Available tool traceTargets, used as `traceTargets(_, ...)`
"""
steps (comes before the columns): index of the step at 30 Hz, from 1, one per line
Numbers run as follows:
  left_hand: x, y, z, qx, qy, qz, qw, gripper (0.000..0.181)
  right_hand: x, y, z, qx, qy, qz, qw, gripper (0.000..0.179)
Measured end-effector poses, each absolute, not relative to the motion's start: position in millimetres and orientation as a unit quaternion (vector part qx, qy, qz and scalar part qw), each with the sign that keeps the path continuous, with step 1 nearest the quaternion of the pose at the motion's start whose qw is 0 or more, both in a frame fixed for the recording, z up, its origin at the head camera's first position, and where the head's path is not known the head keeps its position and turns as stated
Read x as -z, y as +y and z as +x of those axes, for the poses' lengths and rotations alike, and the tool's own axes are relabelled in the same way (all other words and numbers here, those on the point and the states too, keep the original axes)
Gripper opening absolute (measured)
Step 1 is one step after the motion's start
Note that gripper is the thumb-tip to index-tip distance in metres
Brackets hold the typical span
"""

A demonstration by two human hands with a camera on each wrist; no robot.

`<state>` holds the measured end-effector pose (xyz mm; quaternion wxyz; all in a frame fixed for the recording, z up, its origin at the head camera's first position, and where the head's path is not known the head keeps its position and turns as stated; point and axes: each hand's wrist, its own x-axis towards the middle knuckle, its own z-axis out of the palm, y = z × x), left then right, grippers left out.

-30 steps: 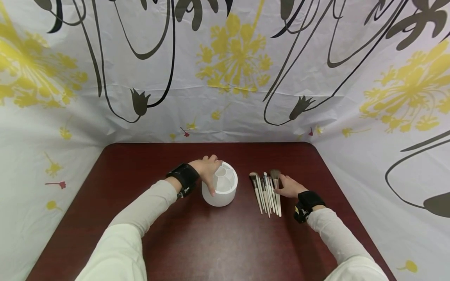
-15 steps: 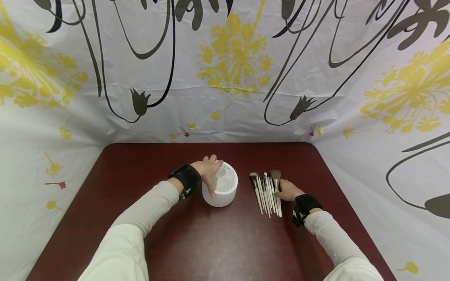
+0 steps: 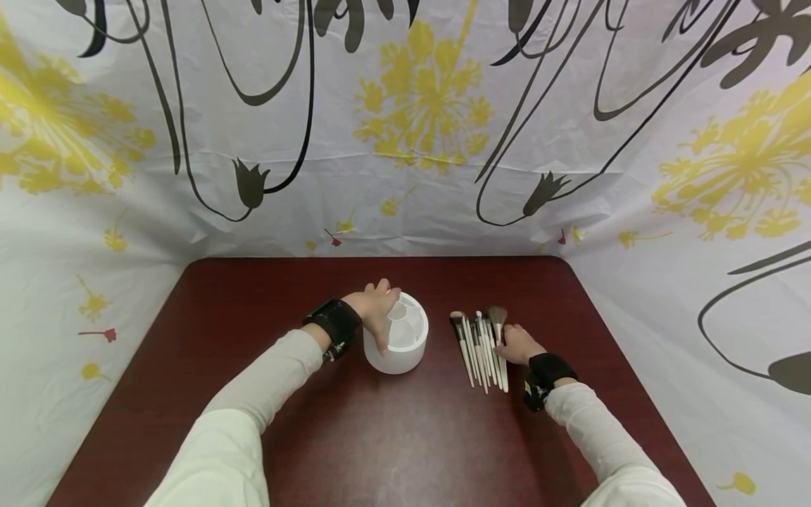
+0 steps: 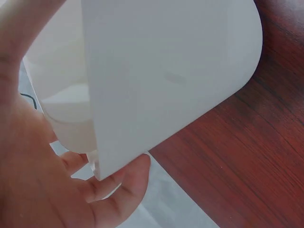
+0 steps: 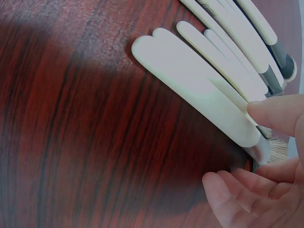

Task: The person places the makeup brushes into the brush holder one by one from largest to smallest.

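A white round organizer [image 3: 405,359] with inner compartments stands upright on the table. My left hand [image 3: 375,310] grips it from the left, thumb toward the near side and fingers round the far rim. In the left wrist view, curled fingertips [image 4: 137,178] hook round an edge of its white wall [image 4: 180,76]. Right of it lies a row of makeup brushes [image 3: 478,352], bristles away from me. My right hand [image 3: 521,345] straddles the rightmost large brush [image 5: 204,99]. Its thumb [image 5: 273,113] is right at the handles; its loosely bent fingers [image 5: 228,190] are near the tabletop beside the ferrule.
The dark red wooden table [image 3: 355,443] has rounded far corners. A white cloth [image 3: 405,204] with yellow and grey plant patterns hangs along its back and sides. A black wrist strap [image 3: 334,325] sits on the left wrist, another band [image 3: 551,370] on the right.
My right hand has moved a little toward me along the rightmost brush, uncovering its bristles in the head view. The left hand, the organizer and the brushes stay put.
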<state>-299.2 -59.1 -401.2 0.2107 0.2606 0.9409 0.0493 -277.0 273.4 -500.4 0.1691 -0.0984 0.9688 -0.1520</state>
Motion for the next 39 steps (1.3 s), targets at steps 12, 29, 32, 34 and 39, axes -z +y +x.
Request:
traceTargets(12, 400, -53, -299, -0.017, 0.942, 0.250, 0.222, 0.126, 506, 269, -278, 0.205, 0.961, -0.081, 0.166, 0.027)
traceTargets(29, 403, -49, -301, 0.015, 0.943, 0.260, 0.208, 0.128, 508, 270, -281, 0.221, 0.959, -0.066, 0.167, 0.047)
traceTargets(32, 402, -49, -300, 0.008, 0.943, 0.258, 0.209, 0.128, 501, 268, -281, 0.225, 0.959, -0.061, 0.160, 0.051)
traceTargets(34, 402, -50, -300, 0.001, 0.944, 0.256, 0.209, 0.128, 495, 265, -280, 0.225, 0.961, -0.064, 0.147, 0.052)
traceTargets(39, 400, -52, -298, -0.010, 0.945, 0.257, 0.204, 0.127, 484, 261, -281, 0.228, 0.964, -0.083, 0.108, 0.049)
